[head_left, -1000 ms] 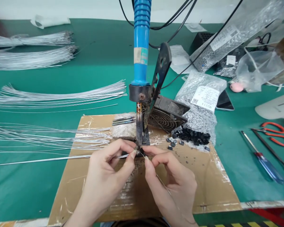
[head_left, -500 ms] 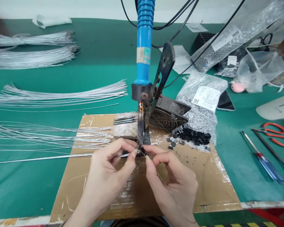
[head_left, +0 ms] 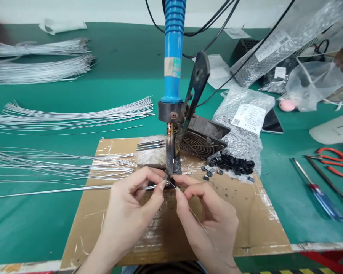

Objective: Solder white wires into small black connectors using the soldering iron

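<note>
A soldering iron with a blue handle (head_left: pixel 173 49) is clamped tip-down in a black metal bracket (head_left: pixel 198 76). Just below its tip (head_left: pixel 169 160), my left hand (head_left: pixel 131 209) pinches a thin white cable (head_left: pixel 97 187) between thumb and forefinger; the cable trails off to the left. My right hand (head_left: pixel 210 217) is closed on a thin solder wire (head_left: pixel 194 215), which runs from the fingertips down across the palm. Both sets of fingertips nearly meet at the tip. A small dark piece shows between them, partly hidden, so what it is I cannot tell.
Cardboard (head_left: pixel 108 228) lies under my hands. Behind are a pale block (head_left: pixel 151 156), a black fan (head_left: pixel 202 139) and small black parts (head_left: pixel 234 163) spilling from a bubble-wrap bag (head_left: pixel 240 102). White wires (head_left: pixel 74 114) lie left; a screwdriver (head_left: pixel 321 198) and red-handled pliers (head_left: pixel 334 163) right.
</note>
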`<state>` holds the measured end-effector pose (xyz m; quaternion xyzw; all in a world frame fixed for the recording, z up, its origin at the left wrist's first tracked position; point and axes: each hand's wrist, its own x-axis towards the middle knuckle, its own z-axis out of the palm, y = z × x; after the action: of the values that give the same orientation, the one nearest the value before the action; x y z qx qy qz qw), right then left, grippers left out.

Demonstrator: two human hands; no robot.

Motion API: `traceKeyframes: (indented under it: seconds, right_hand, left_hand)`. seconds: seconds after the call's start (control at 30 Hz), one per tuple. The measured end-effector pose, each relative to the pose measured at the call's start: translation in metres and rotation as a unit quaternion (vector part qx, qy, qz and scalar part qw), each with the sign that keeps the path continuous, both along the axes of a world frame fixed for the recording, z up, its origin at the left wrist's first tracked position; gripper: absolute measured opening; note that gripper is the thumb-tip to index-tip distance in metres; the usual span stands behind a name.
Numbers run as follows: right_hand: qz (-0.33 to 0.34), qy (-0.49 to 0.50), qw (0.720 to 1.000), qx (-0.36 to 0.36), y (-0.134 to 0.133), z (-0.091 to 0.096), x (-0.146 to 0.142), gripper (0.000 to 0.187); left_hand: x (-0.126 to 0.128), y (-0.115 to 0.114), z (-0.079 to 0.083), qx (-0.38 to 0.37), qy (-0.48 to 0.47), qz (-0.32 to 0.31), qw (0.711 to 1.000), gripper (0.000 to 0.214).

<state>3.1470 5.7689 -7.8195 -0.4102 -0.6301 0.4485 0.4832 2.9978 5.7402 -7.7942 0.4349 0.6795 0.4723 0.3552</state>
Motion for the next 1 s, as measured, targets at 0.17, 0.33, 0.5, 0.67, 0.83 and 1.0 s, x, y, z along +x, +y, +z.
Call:
traceKeyframes:
  seconds: [0.17, 0.33, 0.5, 0.67, 0.83, 1.0]
  right_hand:
    - [0.001, 0.004, 1.0, 0.003, -0.0003, -0.0006, 0.0004, 0.019]
    - [0.004, 0.0, 1.0, 0.005, 0.001, -0.0022, 0.0015, 0.019]
    - [0.007, 0.005, 1.0, -0.003, -0.0001, -0.0043, 0.0011, 0.019]
    - [0.003, 0.008, 1.0, 0.008, 0.0001, -0.0049, 0.0003, 0.019]
    - [-0.005, 0.005, 1.0, 0.012, 0.0013, -0.0042, 0.0003, 0.017]
    - [0.0, 0.009, 1.0, 0.018, 0.001, -0.0042, 0.0005, 0.018]
  left_hand:
    - [-0.0009, -0.0008, 0.0006, 0.002, 0.004, -0.001, 1.0, 0.015]
    - [0.0003, 0.0014, -0.0004, -0.004, 0.004, 0.003, 1.0, 0.015]
    - [0.0014, 0.0022, -0.0007, 0.001, -0.01, 0.004, 1.0, 0.017]
    - [0.0002, 0.001, -0.0009, -0.004, -0.006, 0.0, 1.0, 0.016]
    - [-0.0003, 0.0001, -0.0022, -0.003, 0.002, 0.001, 1.0, 0.016]
    - [-0.0006, -0.0012, -0.0014, 0.006, 0.008, 0.0, 1.0, 0.017]
